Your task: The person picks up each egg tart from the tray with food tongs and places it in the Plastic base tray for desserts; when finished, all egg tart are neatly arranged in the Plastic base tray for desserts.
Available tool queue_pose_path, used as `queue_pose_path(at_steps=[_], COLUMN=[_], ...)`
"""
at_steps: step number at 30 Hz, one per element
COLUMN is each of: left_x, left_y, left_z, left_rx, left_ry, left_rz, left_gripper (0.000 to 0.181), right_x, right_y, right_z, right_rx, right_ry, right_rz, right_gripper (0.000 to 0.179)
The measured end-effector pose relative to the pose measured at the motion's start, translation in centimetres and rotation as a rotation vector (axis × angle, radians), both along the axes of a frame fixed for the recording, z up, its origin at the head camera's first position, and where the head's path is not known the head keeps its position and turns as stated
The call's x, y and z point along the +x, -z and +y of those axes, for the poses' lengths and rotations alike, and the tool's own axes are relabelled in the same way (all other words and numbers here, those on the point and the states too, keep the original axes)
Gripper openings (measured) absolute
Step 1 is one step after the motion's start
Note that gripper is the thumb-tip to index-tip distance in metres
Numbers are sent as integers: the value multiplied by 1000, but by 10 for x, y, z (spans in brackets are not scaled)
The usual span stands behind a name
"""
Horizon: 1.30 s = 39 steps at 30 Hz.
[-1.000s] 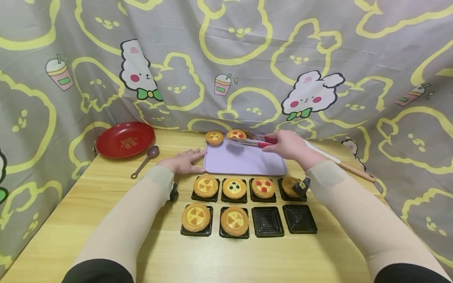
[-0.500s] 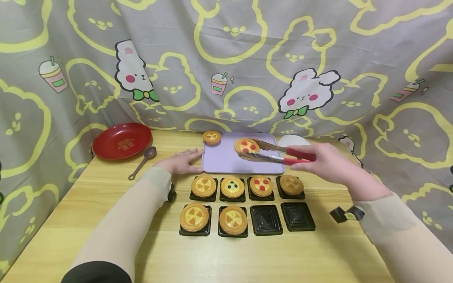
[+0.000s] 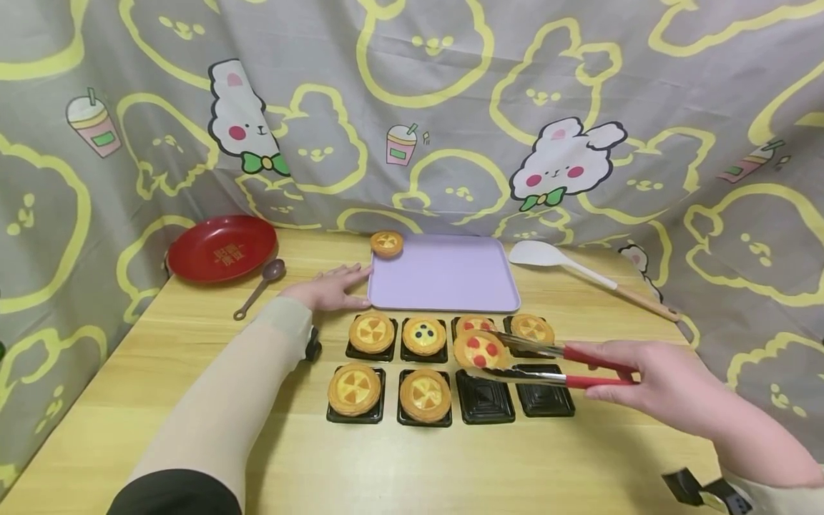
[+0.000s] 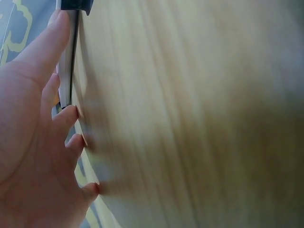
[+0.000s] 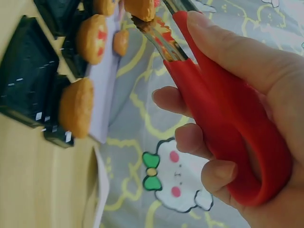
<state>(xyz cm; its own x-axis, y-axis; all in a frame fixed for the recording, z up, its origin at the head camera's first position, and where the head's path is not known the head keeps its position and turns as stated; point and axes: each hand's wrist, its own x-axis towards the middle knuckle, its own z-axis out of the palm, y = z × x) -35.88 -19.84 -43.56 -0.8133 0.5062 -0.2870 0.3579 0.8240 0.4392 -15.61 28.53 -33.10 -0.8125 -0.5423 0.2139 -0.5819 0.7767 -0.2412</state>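
My right hand [image 3: 669,383] grips red-handled metal tongs [image 3: 599,381], its thumb on one arm and curled fingers on the other in the right wrist view. Between the tong tips is a round tart [image 3: 478,350] with red toppings. That tart hangs above the front row, partly hiding another red-topped tart [image 3: 475,324] behind it. Below it lies a bare black square tray [image 3: 486,402]. My left hand [image 3: 331,287] rests on the table with fingers spread, thumb at the left edge of a lilac tray [image 3: 444,275]. One small tart [image 3: 387,244] sits at that tray's back left corner.
Tarts sit on black bases, including a blueberry-topped one [image 3: 424,335] and wedge-patterned ones [image 3: 425,395]. Another bare black base [image 3: 553,402] lies at front right. Around them are a red plate [image 3: 222,249], brown spoon [image 3: 260,286] and white spatula [image 3: 537,253]. A patterned curtain [image 3: 322,157] hangs behind.
The tongs have lifted the red-topped tart off the lilac tray. My right hand has drawn it back toward me, over the black bases. My left hand stays by the tray.
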Motion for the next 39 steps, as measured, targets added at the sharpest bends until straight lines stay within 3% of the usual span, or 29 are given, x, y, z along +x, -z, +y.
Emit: queue_pose_path(at_steps=[11,27,33,39], left_x=[0,0,2,-7], left_y=[-5,-4,-5,6], left_z=[-3,-2,0,-4], left_rx=[12,8,10,29], left_ry=[5,-3,-9,-9], left_rz=[21,22,2,-14], left_gripper=[87,87,87,92], right_x=[17,19,16,-3], right_y=[32,42,33,-1], right_z=[12,14,17,8], right_rx=[-5,42,-9,-81], right_ry=[15,68,42,38], right_rz=[-96,-192,-250,-211], right_gripper=[53,61,64,64])
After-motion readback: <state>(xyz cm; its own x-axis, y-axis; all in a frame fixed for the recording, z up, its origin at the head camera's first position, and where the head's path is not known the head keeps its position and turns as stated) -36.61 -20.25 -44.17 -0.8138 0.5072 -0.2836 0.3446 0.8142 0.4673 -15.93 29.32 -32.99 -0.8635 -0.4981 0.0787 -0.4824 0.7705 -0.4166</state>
